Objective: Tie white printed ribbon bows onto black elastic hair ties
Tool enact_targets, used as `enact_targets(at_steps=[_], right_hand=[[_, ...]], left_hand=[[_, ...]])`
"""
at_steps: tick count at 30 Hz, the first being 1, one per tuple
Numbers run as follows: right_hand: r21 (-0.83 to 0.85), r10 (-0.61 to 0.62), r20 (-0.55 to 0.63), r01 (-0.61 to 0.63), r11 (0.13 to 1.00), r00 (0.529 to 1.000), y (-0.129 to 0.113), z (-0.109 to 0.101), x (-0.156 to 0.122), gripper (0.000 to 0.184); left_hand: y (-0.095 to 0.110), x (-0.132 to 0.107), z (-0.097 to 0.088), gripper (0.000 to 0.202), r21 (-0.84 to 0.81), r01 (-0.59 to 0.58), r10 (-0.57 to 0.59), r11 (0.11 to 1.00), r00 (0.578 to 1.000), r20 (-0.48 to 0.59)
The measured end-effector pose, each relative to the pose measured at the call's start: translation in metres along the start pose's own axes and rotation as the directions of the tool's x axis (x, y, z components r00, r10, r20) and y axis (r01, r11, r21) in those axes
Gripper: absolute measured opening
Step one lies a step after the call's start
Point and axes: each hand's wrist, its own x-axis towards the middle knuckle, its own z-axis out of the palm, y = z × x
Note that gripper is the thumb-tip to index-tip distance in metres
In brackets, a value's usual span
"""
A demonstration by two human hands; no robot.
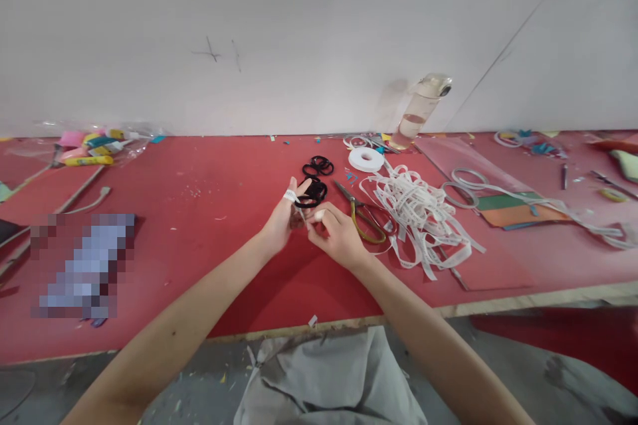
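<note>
My left hand (285, 216) is closed round a bunch of black hair ties (313, 192), with a strip of white printed tape wound about one finger. Close against it, my right hand (336, 234) pinches the same small piece of tape where the two hands meet. More black hair ties (318, 166) lie on the red table (209, 212) just beyond. Yellow-handled scissors (363, 214) rest right of my right hand. A tangle of white printed tape (423, 212) and a white tape roll (365, 159) lie farther right.
A clear bottle (419, 113) leans on the white back wall. A plastic bag of colourful items (92, 145) sits far left, with a blurred patch (82, 264) below it. Rings, green and orange sheets (508, 209) and small tools lie right. The table's front edge runs near my lap.
</note>
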Motion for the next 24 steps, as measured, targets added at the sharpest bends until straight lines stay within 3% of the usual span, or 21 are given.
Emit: enact_targets(at_steps=[3,6,9,12,14,15,18,21,24], right_hand=[[-0.09,-0.086,0.03,0.088,0.992,0.996,-0.001,0.001,0.0,0.01],[-0.088,-0.122,0.032,0.124,0.988,0.992,-0.004,-0.001,0.0,0.01],[-0.005,-0.079,-0.007,0.079,0.997,0.997,-0.007,-0.004,0.001,0.01],[0.105,-0.019,-0.051,0.024,0.994,0.999,-0.007,-0.006,0.0,0.011],[0.153,0.024,-0.058,-0.015,0.988,0.998,-0.005,-0.006,-0.001,0.011],[0.17,0.051,-0.051,-0.042,0.984,0.997,-0.005,-0.005,-0.002,0.011],[0.209,0.153,0.018,-0.154,0.966,0.988,-0.003,-0.004,-0.002,0.007],[0.29,0.244,0.127,-0.271,0.918,0.961,-0.004,-0.004,-0.002,0.003],[0.463,0.365,0.211,-0.422,0.78,0.907,-0.005,-0.002,-0.001,0.016]], left_hand=[[-0.005,0.002,0.004,0.065,-0.04,0.029,-0.031,0.999,0.998,-0.056],[-0.009,0.008,-0.001,0.071,0.24,-0.198,0.214,0.95,0.976,-0.042],[-0.005,0.012,-0.011,0.074,0.59,-0.433,0.479,0.681,0.873,0.088],[0.007,0.012,-0.023,0.068,0.833,-0.43,0.508,0.347,0.833,0.218],[0.014,0.01,-0.03,0.063,0.885,-0.448,0.485,0.123,0.806,0.34],[0.017,0.01,-0.034,0.06,0.883,-0.464,0.473,0.067,0.794,0.381],[0.014,0.011,-0.04,0.053,0.846,-0.528,0.468,0.071,0.767,0.439],[0.003,0.014,-0.036,0.05,0.775,-0.59,0.517,0.228,0.748,0.417],[-0.01,0.014,-0.026,0.052,0.697,-0.613,0.56,0.372,0.747,0.359]])
